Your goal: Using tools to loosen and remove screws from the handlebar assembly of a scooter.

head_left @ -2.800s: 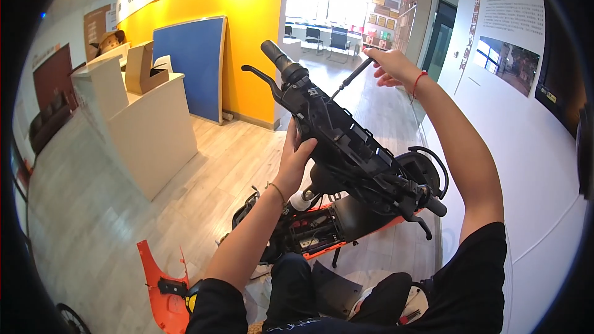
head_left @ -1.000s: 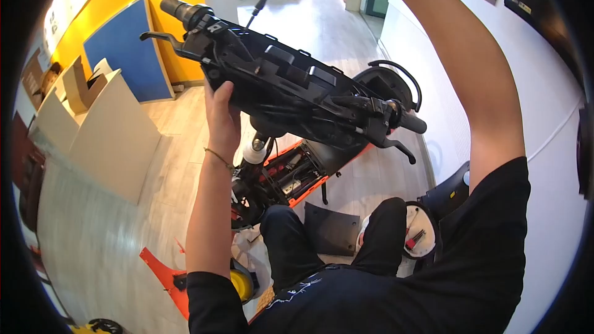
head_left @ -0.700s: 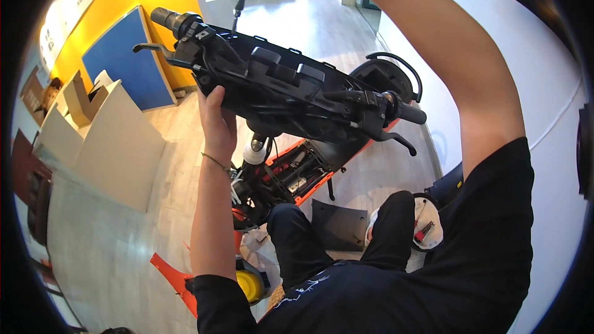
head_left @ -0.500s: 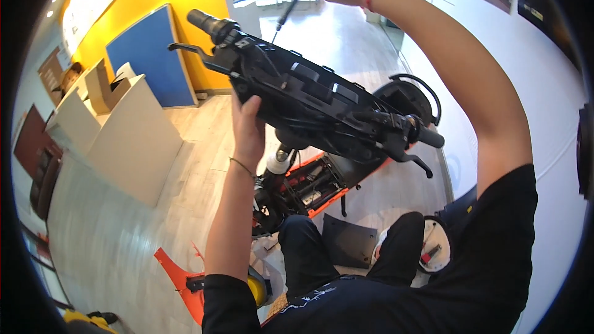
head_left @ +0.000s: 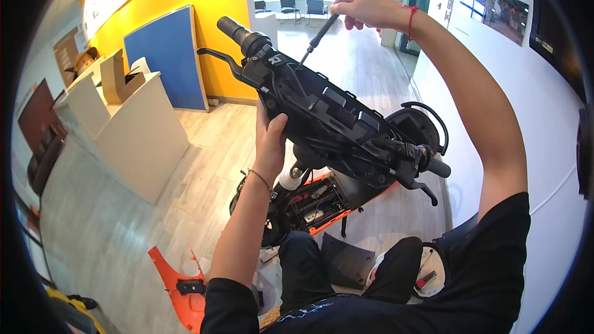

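Observation:
In front of me is the black handlebar assembly [head_left: 318, 108] of an electric scooter, running slantwise from upper left to lower right. It carries a rubber grip and brake lever at each end, with cables along its open housing. My left hand [head_left: 271, 142] grips the lower edge of the housing, thumb on the near side and fingers hidden behind it. Raised beyond the bar, my right hand [head_left: 360, 9] is closed round the handle of a black screwdriver [head_left: 320, 36]. Its shaft points down to the housing's far edge, near the left grip; whether the tip sits in a screw cannot be made out.
Below the bar lies the scooter's opened orange-edged body [head_left: 322, 201] with wiring inside. An orange panel [head_left: 184, 291] is on the floor at left. A dark flat panel [head_left: 346, 261] and a round white stool [head_left: 431, 272] with a small tool are near my legs. A white counter [head_left: 139, 142] stands left.
The view has shifted, so the handlebar appears farther right. My right hand and screwdriver sit lower, the shaft now reaching the housing's far edge. My left hand keeps its grip.

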